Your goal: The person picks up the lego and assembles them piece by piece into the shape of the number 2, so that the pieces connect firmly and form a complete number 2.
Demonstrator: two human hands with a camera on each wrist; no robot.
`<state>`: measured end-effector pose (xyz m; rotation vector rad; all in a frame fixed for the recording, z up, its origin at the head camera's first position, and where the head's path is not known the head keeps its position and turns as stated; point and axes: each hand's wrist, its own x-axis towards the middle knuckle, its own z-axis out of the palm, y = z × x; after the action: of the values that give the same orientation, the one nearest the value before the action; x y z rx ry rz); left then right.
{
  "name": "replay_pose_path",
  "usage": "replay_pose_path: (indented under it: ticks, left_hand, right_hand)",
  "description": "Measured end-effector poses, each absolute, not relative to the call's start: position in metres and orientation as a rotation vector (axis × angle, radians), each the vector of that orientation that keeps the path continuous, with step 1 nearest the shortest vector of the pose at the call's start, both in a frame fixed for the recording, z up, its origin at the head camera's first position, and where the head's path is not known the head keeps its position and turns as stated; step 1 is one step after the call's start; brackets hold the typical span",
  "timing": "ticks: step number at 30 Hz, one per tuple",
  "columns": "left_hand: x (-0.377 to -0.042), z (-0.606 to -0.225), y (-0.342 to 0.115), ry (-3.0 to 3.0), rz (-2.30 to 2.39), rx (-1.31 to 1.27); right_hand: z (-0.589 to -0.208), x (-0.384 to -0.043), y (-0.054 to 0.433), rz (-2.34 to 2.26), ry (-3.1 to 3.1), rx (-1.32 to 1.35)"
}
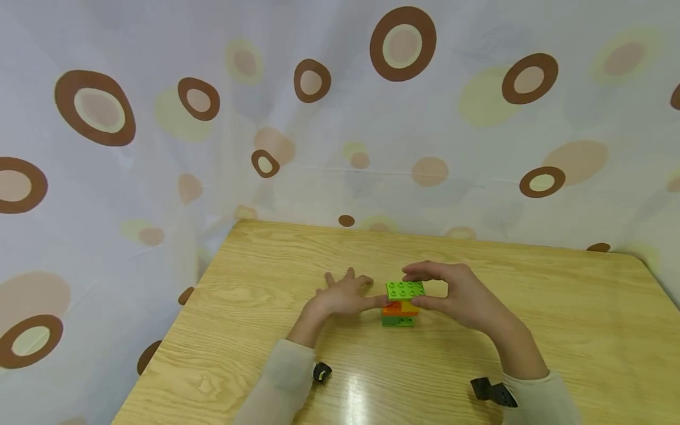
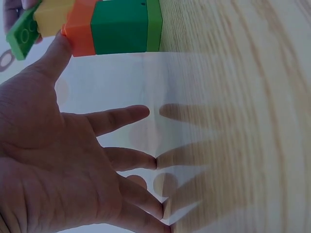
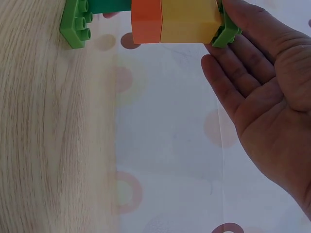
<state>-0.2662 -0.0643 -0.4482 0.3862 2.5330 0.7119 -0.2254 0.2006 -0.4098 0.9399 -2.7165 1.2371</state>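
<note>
A small stack of toy building bricks stands on the table. From the bottom up it has a thin light green brick [image 3: 72, 29], a dark green brick [image 2: 121, 26], an orange brick [image 3: 146, 22] and a yellow brick [image 3: 189, 22]. On top is another thin light green brick [image 1: 405, 290], tilted against the yellow one in the left wrist view. My right hand [image 1: 470, 298] pinches this top brick between thumb and fingers. With fingers spread wide and tips down at the table, my left hand [image 1: 345, 297] rests its thumb against the orange brick.
The wooden table [image 1: 255, 271] reaches to a patterned curtain [image 1: 340, 136] behind it and at the left. A dark strap [image 1: 321, 373] shows at the left wrist and another strap [image 1: 493, 392] at the right.
</note>
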Motion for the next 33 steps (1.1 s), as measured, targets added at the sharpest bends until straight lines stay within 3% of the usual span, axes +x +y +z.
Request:
replay_pose_path:
  ticks: [33]
  left_hand:
    - [-0.262, -0.446, -0.065, 2.49, 0.814, 0.337]
  right_hand:
    - [-0.423, -0.22, 0.193, 1.26, -2.643, 0.801]
